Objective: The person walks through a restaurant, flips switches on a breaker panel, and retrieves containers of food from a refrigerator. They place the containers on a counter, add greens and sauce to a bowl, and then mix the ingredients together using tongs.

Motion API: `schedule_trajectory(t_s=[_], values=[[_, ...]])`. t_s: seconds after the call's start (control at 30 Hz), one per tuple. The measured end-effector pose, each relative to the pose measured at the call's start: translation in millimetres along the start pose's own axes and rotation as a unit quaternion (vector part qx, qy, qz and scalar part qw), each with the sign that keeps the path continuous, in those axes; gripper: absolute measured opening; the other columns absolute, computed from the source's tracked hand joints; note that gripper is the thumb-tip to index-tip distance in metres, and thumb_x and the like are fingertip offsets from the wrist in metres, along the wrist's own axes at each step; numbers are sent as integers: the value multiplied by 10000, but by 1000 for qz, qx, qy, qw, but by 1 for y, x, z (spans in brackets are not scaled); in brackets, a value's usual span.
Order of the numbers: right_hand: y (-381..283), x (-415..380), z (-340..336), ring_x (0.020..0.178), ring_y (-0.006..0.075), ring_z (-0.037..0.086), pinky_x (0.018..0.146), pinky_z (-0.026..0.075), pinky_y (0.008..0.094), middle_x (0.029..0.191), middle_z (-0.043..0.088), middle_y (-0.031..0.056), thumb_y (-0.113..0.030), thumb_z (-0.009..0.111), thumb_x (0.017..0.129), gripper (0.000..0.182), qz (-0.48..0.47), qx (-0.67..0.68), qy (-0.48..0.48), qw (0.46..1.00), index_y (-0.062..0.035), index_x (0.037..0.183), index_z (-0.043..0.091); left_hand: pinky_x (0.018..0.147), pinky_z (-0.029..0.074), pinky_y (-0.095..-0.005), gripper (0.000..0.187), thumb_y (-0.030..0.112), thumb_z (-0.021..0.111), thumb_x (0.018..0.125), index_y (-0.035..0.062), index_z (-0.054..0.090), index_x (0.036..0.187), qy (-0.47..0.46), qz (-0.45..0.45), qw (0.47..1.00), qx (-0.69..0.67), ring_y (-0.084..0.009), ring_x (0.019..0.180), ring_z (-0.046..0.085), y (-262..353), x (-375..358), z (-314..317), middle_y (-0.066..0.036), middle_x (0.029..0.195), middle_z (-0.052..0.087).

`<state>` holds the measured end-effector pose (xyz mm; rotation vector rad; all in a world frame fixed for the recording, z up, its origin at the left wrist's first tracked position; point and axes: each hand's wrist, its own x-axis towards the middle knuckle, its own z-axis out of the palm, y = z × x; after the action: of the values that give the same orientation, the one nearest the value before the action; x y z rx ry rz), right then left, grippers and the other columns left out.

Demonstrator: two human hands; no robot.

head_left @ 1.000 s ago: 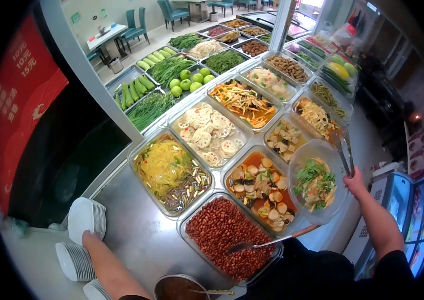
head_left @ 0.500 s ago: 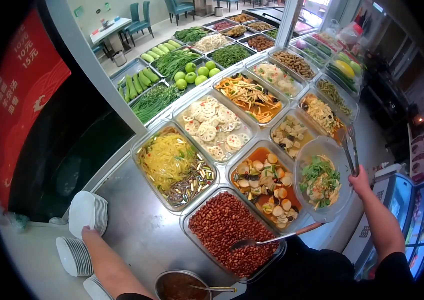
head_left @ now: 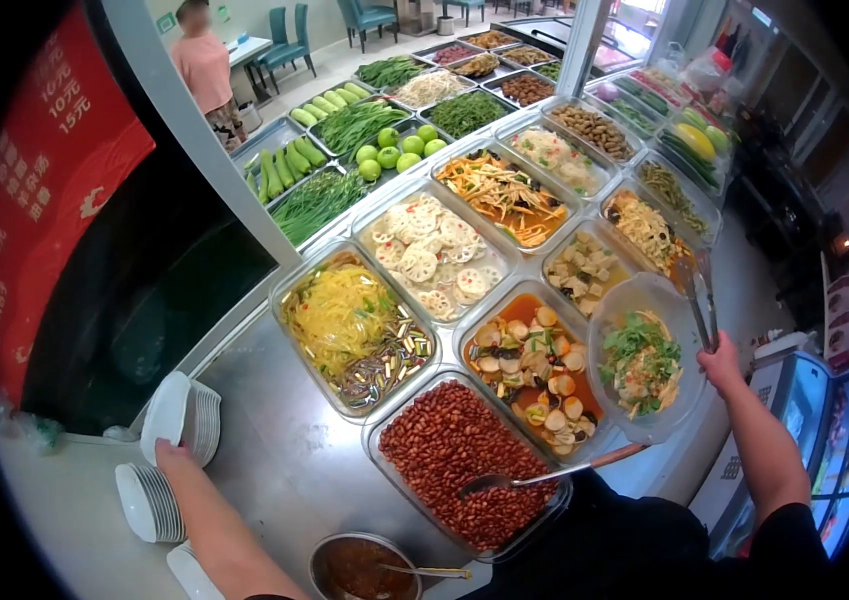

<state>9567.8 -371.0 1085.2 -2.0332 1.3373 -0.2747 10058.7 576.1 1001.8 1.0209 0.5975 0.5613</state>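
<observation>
My left hand (head_left: 177, 462) grips the near edge of the top white plate (head_left: 167, 408), which is tilted slightly up on its plate stack (head_left: 208, 425) at the left of the counter. On the right, my right hand (head_left: 723, 362) is closed around metal tongs (head_left: 697, 300), their tips pointing up. Just left of that hand is a clear bowl (head_left: 617, 305) holding a salad (head_left: 645, 370) of greens and shreds. A long-handled spoon (head_left: 535, 480) rests in the tray of red peanuts (head_left: 445, 430) in front of me.
Trays of yellow noodles (head_left: 340, 315), lotus root slices (head_left: 420, 245) and other dishes fill the counter. More plates (head_left: 150, 502) stand at the left, and a sauce bowl (head_left: 355, 565) is at the near edge. Beyond the vegetable trays stands a person (head_left: 203, 70).
The top plate's far edge has lifted a little under my left hand. A person has come into view beyond the counter. My right hand has stayed in place with the tongs.
</observation>
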Motion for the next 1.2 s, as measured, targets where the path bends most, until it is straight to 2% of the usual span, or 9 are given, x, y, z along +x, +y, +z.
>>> schedule_trajectory(t_s=[0.27,0.53,0.57,0.6,0.73,0.93,1.03,1.07,1.2], values=[[-6,-2,-2,527,147,536,477,443,296,695,533,40,-38,650,693,311,21,52,0,998,-51,951,474,739,540,-435,460,10,473,700,-51,500,1155,-18,-112,987,114,-295,912,630,20,-134,72,-146,1083,592],[33,38,-11,629,182,601,509,465,287,765,601,84,6,656,670,285,93,178,-133,970,-10,925,531,869,490,-445,366,-33,510,711,-115,496,1068,-220,-209,934,187,-320,928,594,-14,-316,171,-184,1004,581],[34,42,-12,672,205,623,544,497,306,805,617,114,26,639,670,297,105,214,-203,950,7,949,538,864,492,-460,375,-42,512,708,-112,491,1076,-234,-217,928,192,-333,920,598,-29,-331,179,-193,1005,580],[32,46,-13,714,229,645,579,528,325,846,632,143,46,621,671,313,116,248,-271,923,25,973,545,854,496,-470,374,-51,514,705,-113,487,1074,-227,-210,929,205,-343,913,599,-41,-353,190,-200,1012,579],[23,55,-17,768,299,660,681,577,427,920,626,190,65,564,693,329,140,312,-310,887,48,1020,535,788,522,-459,345,-83,498,716,-88,493,1061,-225,-231,924,207,-339,880,611,-85,-445,218,-196,992,585],[45,91,-27,763,340,665,621,582,429,916,623,213,62,544,690,355,152,356,-343,856,48,1043,501,618,518,-398,265,-24,530,742,-78,532,1001,-160,-201,923,288,-271,789,621,-135,-522,201,-150,871,591],[29,104,-47,747,355,663,578,583,412,909,614,213,63,523,671,369,136,370,-356,848,46,1037,483,615,519,-401,264,-24,541,746,-74,537,1005,-101,-226,931,269,-276,775,621,-152,-539,190,-158,875,597],[23,107,-53,743,355,662,576,583,409,917,611,217,66,523,667,374,138,371,-342,853,53,1039,482,741,510,-398,356,-42,548,705,-80,539,1059,-100,-230,924,290,-296,834,604,-151,-546,191,-157,980,611],[11,120,-73,743,327,666,612,582,407,943,613,230,86,549,688,306,136,369,-328,859,60,988,495,765,517,-418,392,-108,559,691,-77,525,1080,-93,-198,946,238,-307,884,610,-187,-540,174,-173,1016,611]])
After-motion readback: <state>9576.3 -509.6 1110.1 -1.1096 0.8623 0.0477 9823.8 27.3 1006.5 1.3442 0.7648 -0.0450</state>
